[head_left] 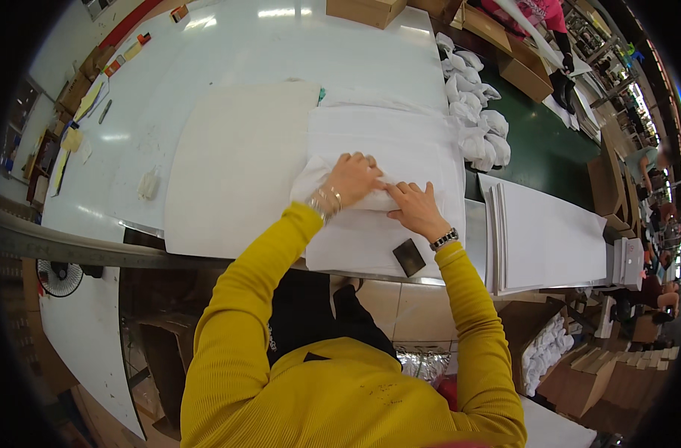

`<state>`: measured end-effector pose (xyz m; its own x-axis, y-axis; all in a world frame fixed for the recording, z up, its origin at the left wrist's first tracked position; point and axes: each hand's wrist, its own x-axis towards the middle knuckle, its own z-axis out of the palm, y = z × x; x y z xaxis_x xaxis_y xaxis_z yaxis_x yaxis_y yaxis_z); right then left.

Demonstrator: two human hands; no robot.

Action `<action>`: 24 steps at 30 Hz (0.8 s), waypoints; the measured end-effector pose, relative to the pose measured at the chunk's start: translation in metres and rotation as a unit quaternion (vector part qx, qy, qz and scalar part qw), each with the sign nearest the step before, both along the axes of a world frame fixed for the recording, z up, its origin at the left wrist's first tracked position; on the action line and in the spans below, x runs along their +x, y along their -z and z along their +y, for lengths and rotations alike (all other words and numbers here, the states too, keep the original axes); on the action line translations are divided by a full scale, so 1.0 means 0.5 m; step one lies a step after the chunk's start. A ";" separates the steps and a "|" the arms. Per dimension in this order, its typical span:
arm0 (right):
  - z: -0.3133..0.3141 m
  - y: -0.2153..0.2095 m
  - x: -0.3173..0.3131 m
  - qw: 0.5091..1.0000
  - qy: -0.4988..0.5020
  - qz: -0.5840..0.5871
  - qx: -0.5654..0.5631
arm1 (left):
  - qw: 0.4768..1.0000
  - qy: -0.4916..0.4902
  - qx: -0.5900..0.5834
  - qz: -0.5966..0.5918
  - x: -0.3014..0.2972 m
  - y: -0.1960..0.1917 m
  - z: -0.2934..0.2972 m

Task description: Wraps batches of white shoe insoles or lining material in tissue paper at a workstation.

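Note:
A white sheet of thin paper (378, 138) lies in front of me, folded over a low bundle whose contents are hidden. My left hand (353, 179) bends its fingers down onto the bundle, closed on a fold of the paper. Close beside it, my right hand (419, 209) rests on the paper with its fingers spread, the tips of the two hands nearly meeting. A small dark rectangular block (409, 257) sits on the paper, nearer to me than my right hand.
To the left lies a large cream board (239, 168) on the white table (243, 48). White wrapped bundles (475, 112) are piled at the far right, beside open cardboard boxes (525, 71). A stack of white sheets (545, 235) stands right of my work. Another person's dark-sleeved arm (563, 52) shows beyond.

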<state>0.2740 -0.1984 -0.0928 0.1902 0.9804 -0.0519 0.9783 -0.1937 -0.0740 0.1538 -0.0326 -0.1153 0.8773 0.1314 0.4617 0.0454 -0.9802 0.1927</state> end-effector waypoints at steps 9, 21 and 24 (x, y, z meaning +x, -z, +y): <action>0.071 -0.007 0.070 0.963 0.082 0.213 -0.146 | 0.974 -0.031 -0.101 0.200 0.003 -0.019 0.005; 0.058 0.100 0.092 0.968 0.139 -0.041 0.202 | 0.996 -0.019 0.082 -0.024 0.039 0.053 -0.057; 0.035 0.045 0.068 0.918 0.168 -0.072 0.353 | 0.968 -0.117 -0.053 0.214 0.134 0.010 -0.010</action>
